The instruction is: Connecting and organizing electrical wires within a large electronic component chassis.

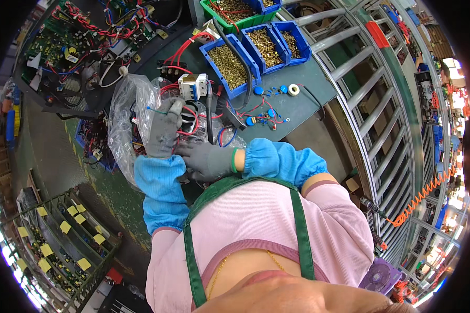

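Note:
My left hand (164, 128), in a grey work glove, is closed with its fingers bent beside a bundle of red wires (189, 110). A thin blue-green strip (155, 110) sticks out at its fingers. Just to the right and nearer me, my right hand (206, 159), also gloved, has its fingers stretched out leftward toward the left wrist, over the wiring. Beyond the hands stands a white circuit breaker (193, 87) with red wires and a thick black cable (210, 112). Clear plastic bagging (128, 120) bunches around the left hand. What lies under both palms is hidden.
Blue bins (228, 65) of brass-coloured fasteners and a green bin (240, 23) stand at the back. Blue round components (258, 91) and a white ring (293, 90) lie on the bench. Opened electronic units (83, 57) sit far left; a roller conveyor (357, 68) runs right.

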{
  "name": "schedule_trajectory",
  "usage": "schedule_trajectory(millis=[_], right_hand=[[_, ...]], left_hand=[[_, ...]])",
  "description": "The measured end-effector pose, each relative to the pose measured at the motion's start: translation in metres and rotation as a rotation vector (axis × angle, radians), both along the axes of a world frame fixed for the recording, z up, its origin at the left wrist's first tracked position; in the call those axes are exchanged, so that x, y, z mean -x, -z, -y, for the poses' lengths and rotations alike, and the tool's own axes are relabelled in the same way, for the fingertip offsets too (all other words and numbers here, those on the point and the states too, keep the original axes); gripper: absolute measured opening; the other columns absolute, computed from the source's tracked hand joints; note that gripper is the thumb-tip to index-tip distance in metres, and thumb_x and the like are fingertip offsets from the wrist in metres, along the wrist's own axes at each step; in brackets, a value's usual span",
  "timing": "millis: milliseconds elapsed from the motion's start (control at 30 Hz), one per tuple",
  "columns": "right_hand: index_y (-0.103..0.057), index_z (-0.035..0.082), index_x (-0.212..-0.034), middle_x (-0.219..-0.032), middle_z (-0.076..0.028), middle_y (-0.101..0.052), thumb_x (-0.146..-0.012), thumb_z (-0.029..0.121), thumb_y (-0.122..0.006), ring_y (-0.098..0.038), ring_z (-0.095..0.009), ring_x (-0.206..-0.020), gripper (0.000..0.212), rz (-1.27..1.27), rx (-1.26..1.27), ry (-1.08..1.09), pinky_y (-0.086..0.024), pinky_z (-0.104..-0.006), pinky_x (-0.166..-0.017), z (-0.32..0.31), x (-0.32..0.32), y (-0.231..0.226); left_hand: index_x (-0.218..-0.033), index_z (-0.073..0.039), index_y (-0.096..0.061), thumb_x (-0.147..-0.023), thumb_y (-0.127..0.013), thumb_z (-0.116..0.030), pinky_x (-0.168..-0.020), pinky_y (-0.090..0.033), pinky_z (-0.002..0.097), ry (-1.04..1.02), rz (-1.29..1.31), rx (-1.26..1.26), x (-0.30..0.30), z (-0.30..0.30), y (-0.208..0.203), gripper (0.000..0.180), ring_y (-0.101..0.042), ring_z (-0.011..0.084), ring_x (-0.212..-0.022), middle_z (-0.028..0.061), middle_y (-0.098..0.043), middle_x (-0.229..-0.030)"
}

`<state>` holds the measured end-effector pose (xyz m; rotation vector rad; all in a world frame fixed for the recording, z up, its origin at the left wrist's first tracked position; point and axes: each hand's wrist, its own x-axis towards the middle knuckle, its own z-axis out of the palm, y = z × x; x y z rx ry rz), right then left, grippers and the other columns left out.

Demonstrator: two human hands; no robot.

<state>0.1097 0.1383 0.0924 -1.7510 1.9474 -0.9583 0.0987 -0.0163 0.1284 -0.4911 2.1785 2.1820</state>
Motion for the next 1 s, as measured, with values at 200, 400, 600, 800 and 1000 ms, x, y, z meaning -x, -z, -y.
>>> schedule_trajectory(millis=[200,400,600,800,1000], right_hand=[[-0.063,0.009,-0.109,-0.107,-0.013,-0.063,-0.084,0.025,-0.058,-0.059,-0.032,-0.099,0.03,0.258,-0.058,-0.054,-0.049,-0.0439,-0.084,-0.032,0.032,-0.047],[-0.064,0.001,-0.104,-0.091,-0.007,-0.066,-0.088,0.013,-0.058,-0.061,-0.015,-0.083,0.022,0.495,0.064,0.566,-0.048,-0.0285,-0.073,-0.067,0.111,-0.06],[-0.063,0.0,-0.11,-0.089,-0.002,-0.062,-0.089,0.016,-0.056,-0.054,-0.009,-0.079,0.027,0.562,-0.088,0.704,-0.045,-0.0245,-0.072,-0.042,0.143,-0.056],[-0.064,0.006,-0.11,-0.101,-0.014,-0.067,-0.085,0.027,-0.056,-0.064,-0.03,-0.096,0.034,0.251,-0.079,0.654,-0.049,-0.0387,-0.084,0.016,0.174,-0.019],[-0.057,0.007,-0.113,-0.099,-0.018,-0.067,-0.085,0.04,-0.056,-0.065,-0.035,-0.094,0.043,-0.053,-0.59,0.737,-0.05,-0.0453,-0.083,0.071,0.191,-0.012]], left_hand=[[-0.102,-0.006,-0.063,-0.094,-0.055,-0.026,-0.046,-0.025,0.0226,-0.197,0.109,-0.172,-0.017,0.02,0.024,0.024,-0.036,0.004,-0.052,-0.0042,-0.049,-0.065],[-0.104,-0.004,-0.062,-0.094,-0.054,-0.025,-0.047,-0.031,0.0211,-0.197,0.048,-0.157,-0.018,0.016,0.024,0.024,-0.041,0.0043,-0.053,0.0041,-0.068,-0.083],[-0.103,-0.003,-0.062,-0.094,-0.057,-0.026,-0.048,-0.035,0.0217,-0.206,0.086,-0.132,-0.021,0.02,0.032,0.026,-0.047,0.0051,-0.054,0.0037,-0.066,-0.079],[-0.098,-0.003,-0.063,-0.094,-0.057,-0.027,-0.051,-0.038,0.0219,-0.198,0.091,-0.135,-0.017,0.015,0.028,0.025,-0.047,0.0054,-0.054,0.002,-0.064,-0.075],[-0.091,-0.004,-0.063,-0.092,-0.058,-0.03,-0.054,-0.039,0.0237,-0.179,0.072,-0.118,-0.019,0.016,0.029,0.026,-0.047,0.0068,-0.056,0.0006,-0.062,-0.072]])
